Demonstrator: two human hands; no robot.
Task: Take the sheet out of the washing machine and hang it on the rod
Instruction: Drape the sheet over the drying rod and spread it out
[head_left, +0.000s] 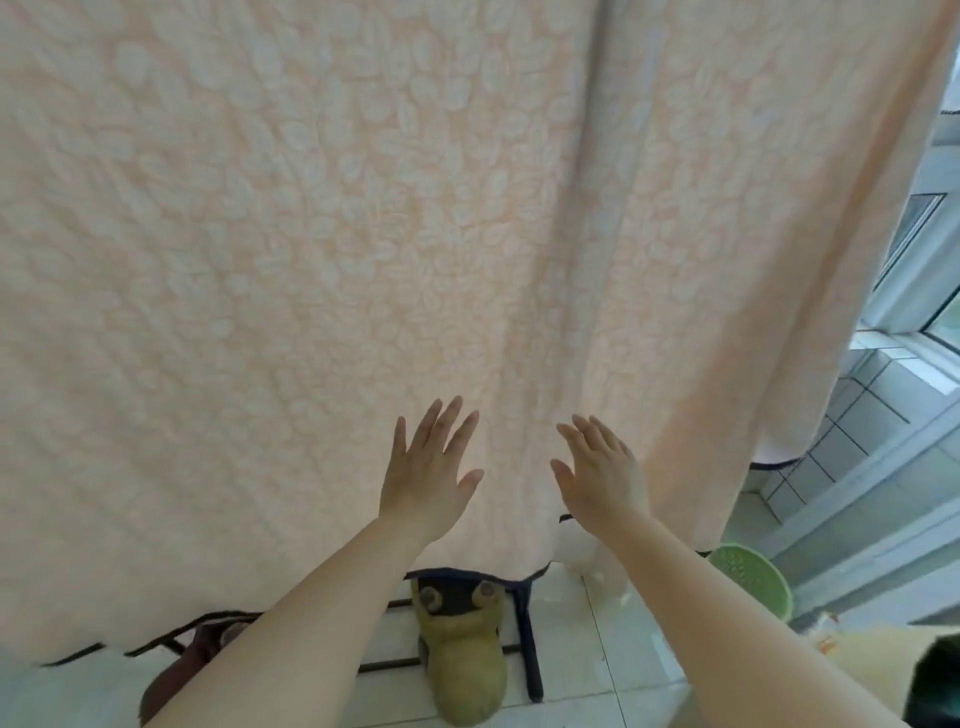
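Observation:
A large peach sheet (322, 234) with a pale leaf pattern hangs straight down and fills most of the head view. Its dark-trimmed lower edge ends just above the floor. The rod it hangs from is out of frame above. My left hand (428, 467) is flat with fingers spread, against or just in front of the lower part of the sheet. My right hand (602, 473) is also flat and spread, a little to the right of it, near a vertical fold. Neither hand holds anything. The washing machine is out of sight.
Below the sheet's hem a dark rack frame (527, 639) stands on the white tiled floor (597, 665). A green plush toy (462, 660) and a brown thing (182, 670) lie there. A green perforated basin (753, 577) sits at right, by a window (914, 244).

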